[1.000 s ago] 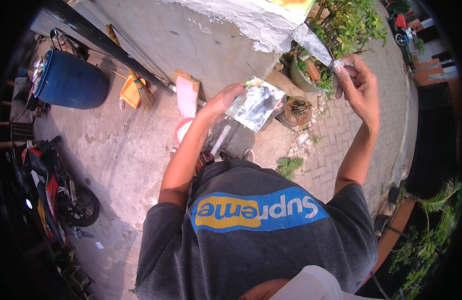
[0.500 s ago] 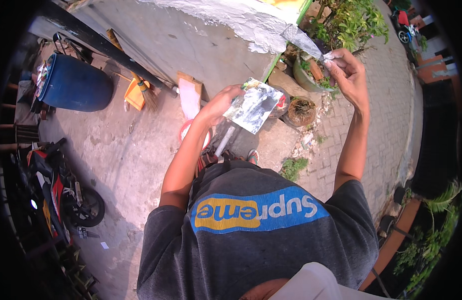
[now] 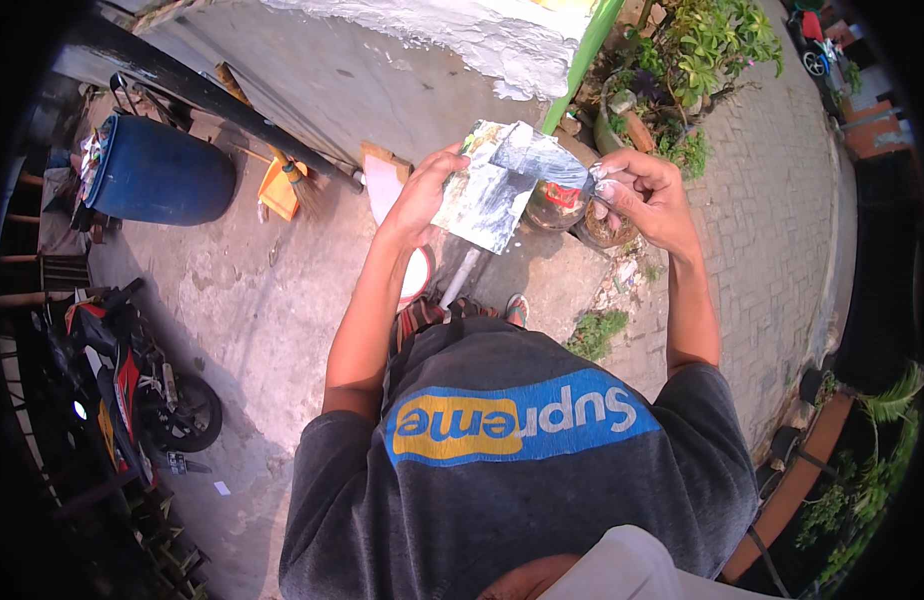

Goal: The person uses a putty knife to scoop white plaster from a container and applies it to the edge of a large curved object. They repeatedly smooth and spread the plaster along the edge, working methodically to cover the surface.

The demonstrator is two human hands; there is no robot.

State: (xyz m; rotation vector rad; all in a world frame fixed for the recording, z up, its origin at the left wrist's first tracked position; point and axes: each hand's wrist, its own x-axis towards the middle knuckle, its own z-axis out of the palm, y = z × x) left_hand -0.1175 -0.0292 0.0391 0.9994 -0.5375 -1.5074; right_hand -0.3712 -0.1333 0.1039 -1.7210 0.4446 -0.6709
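Note:
My left hand (image 3: 426,196) grips the edge of a square board (image 3: 485,207) smeared with white putty. Pinched in my right hand (image 3: 650,196) is a putty knife (image 3: 544,154), whose pale-smeared blade lies across the upper part of the board. The knife's handle is mostly hidden by my fingers, which have white smears on them. Ahead of both hands stands a grey wall (image 3: 382,95) with a rough band of white putty (image 3: 462,45) along its upper part and a green edge (image 3: 582,70) at its right corner.
On the left are a blue barrel (image 3: 162,170), a broom (image 3: 300,185), an orange dustpan (image 3: 278,190) and a motorcycle (image 3: 142,390). A white bucket (image 3: 416,275) stands below my left forearm. Potted plants (image 3: 697,60) line the wall's right corner, beside a paved lane (image 3: 762,220).
My right hand has brought the putty knife from the wall's corner down and left onto the board. The board has shifted slightly up and left with my left hand.

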